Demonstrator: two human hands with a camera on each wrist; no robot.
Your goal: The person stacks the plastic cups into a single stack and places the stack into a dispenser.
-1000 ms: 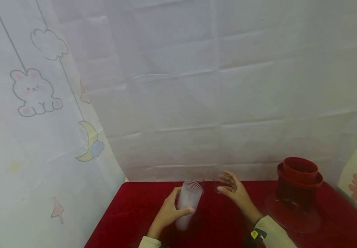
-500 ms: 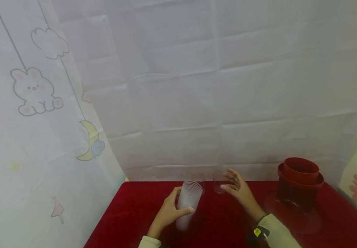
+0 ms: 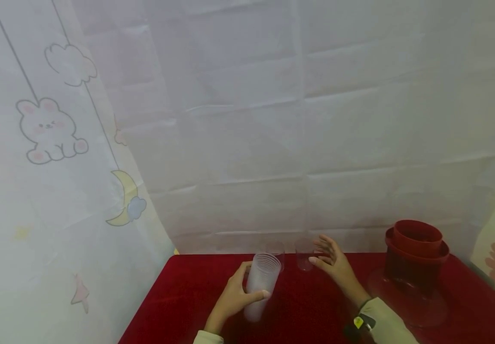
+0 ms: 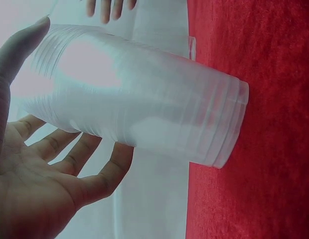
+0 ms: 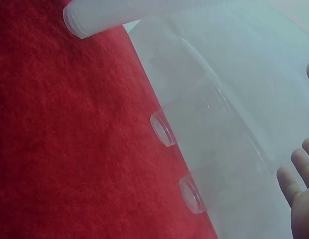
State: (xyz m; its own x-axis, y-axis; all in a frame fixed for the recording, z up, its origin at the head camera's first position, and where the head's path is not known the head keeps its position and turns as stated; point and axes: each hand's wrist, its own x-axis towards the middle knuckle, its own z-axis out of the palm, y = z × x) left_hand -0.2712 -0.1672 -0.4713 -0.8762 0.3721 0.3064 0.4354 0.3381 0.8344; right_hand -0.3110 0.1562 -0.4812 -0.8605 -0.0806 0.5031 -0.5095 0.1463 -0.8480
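My left hand (image 3: 232, 297) grips a tilted stack of clear plastic cups (image 3: 261, 289), thumb on one side and fingers on the other. In the left wrist view the nested rims of the stack (image 4: 144, 94) lie near the thumb and the bases point toward the red cloth. Two single clear cups stand upright at the table's far edge: one (image 3: 304, 260) by my right hand, another (image 3: 279, 253) partly behind the stack. My right hand (image 3: 337, 268) hovers just right of the nearer cup, fingers spread and holding nothing; the right wrist view shows its fingers (image 5: 289, 186) apart from that cup (image 5: 194, 196).
A red cylindrical container (image 3: 415, 260) with a flanged top stands on the right, on a wide round base. Red cloth (image 3: 178, 296) covers the table. A pale creased sheet (image 3: 239, 200) hangs close behind the far edge, and a patterned sheet (image 3: 71, 200) hangs at left.
My right hand has drawn slightly to the right, away from the nearer single cup, which stays standing. The left hand keeps its hold on the stack in the same place.
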